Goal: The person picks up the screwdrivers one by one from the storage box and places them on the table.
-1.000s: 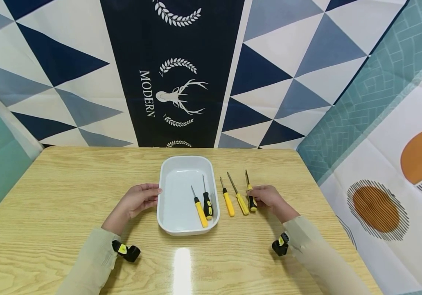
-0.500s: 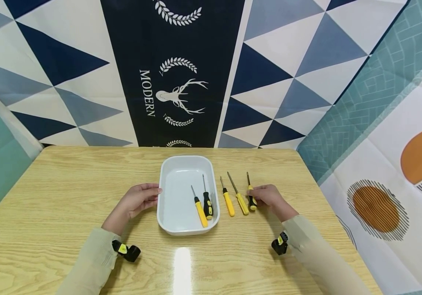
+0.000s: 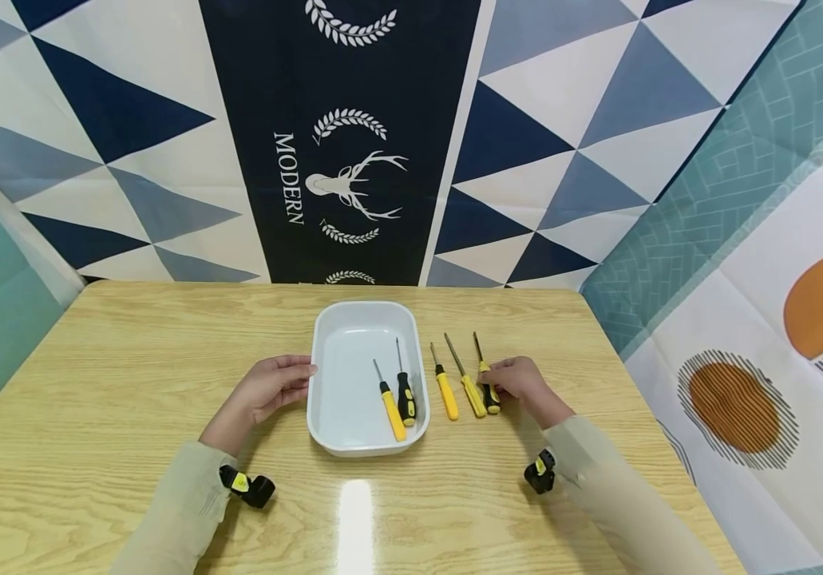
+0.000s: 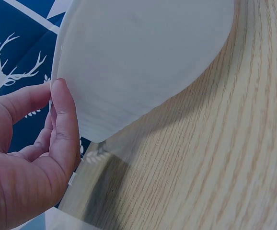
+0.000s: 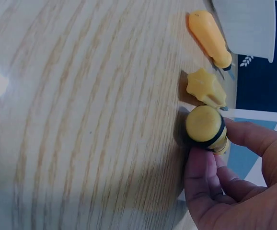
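Observation:
My left hand (image 3: 267, 390) pinches the left rim of a white rectangular tray (image 3: 346, 383) between thumb and fingers; the left wrist view shows this grip on the tray's edge (image 4: 129, 62) closely. Two screwdrivers lie inside on the right: a yellow-handled screwdriver (image 3: 393, 414) and a black-and-yellow screwdriver (image 3: 406, 399). Right of the tray, my right hand (image 3: 522, 385) holds another black-and-yellow screwdriver (image 3: 491, 398) by its handle, shaft pointing away from me. Its round yellow end (image 5: 204, 123) faces the right wrist camera, with thumb and fingers on opposite sides.
Between tray and right hand lie two more screwdrivers, one with a smooth yellow-orange handle (image 3: 447, 397) and one with a fluted yellow handle (image 3: 474, 398). The wooden table (image 3: 167, 343) ends at a patterned cloth backdrop (image 3: 354, 176); another cloth (image 3: 741, 399) hangs at the right.
My right hand has shifted slightly left with the screwdriver, whose tip has swung left and now lies closer to the fluted-handled one. The left hand stays on the tray.

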Available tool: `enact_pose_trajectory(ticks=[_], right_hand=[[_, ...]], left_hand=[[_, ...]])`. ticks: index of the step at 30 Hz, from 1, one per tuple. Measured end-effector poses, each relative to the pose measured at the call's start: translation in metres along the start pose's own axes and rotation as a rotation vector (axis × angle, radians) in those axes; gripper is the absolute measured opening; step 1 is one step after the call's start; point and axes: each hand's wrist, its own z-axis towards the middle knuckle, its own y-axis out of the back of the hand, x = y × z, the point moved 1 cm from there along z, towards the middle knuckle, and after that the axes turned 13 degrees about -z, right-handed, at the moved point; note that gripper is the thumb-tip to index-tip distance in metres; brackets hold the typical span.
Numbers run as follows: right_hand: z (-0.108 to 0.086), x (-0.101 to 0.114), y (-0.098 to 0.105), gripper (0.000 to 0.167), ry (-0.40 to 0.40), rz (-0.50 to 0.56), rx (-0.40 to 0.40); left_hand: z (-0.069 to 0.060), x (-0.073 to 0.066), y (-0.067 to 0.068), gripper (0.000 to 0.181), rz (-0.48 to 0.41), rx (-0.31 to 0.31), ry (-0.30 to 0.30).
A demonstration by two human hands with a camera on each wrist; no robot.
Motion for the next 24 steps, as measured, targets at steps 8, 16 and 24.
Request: enact_pose_trajectory(ticks=[8, 16, 24], right_hand=[[0.0010, -0.0002, -0.0024, 0.049, 0.008, -0.002, 0.000], [-0.0007, -0.0003, -0.0017, 0.049, 0.010, 0.017, 0.002], [-0.0014, -0.0025, -0.0003, 0.048, 0.009, 0.009, -0.001]], left_hand=[[-0.0012, -0.0005, -0.0014, 0.052, -0.015, 0.006, 0.001], [-0.0017, -0.0011, -0.0021, 0.053, -0.020, 0.006, 0.007], [-0.0007, -0.0007, -0.0017, 0.053, -0.022, 0.005, 0.003]])
